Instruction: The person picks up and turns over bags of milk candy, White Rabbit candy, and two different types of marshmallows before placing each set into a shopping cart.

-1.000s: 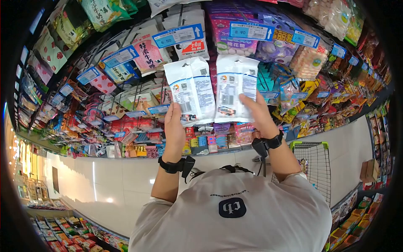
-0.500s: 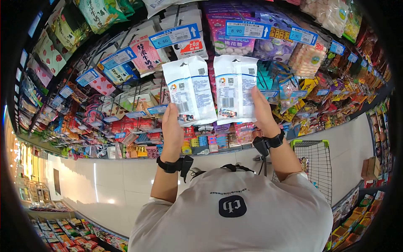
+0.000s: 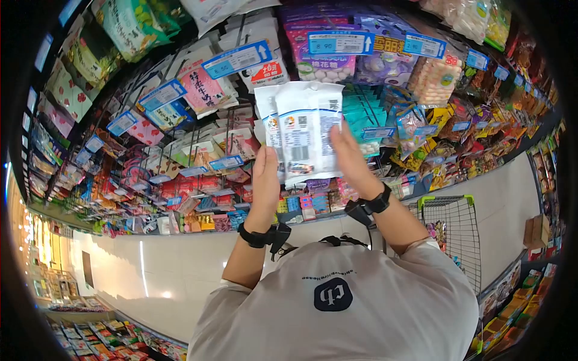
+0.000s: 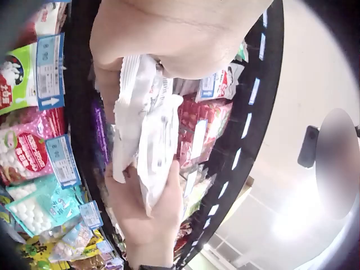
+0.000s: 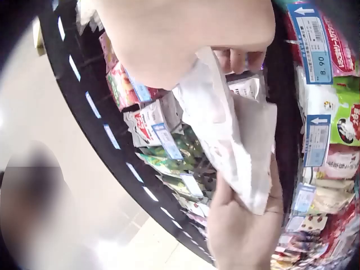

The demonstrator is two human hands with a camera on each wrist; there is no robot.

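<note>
Two white snack packets are held up in front of the shelf, overlapping. The front packet (image 3: 306,133) covers most of the rear packet (image 3: 266,117). My left hand (image 3: 266,171) grips the rear packet at its lower left edge. My right hand (image 3: 344,147) holds the front packet from the right side. In the left wrist view the packets (image 4: 147,132) are pressed together between my left hand (image 4: 180,39) above and my right hand (image 4: 147,225) below. The right wrist view shows my right hand (image 5: 185,39) pinching the packets (image 5: 228,132), with my left hand (image 5: 244,228) underneath them.
Pegs of hanging sweet bags fill the shelf wall, with blue price tags (image 3: 341,43) along the rails. A wire shopping cart (image 3: 450,225) with a green handle stands at my right. White floor (image 3: 180,259) stretches left; more shelves (image 3: 518,301) are at the lower right.
The two packets were side by side; both hands moved toward each other, and the right packet now lies over the left one. The view has tilted slightly.
</note>
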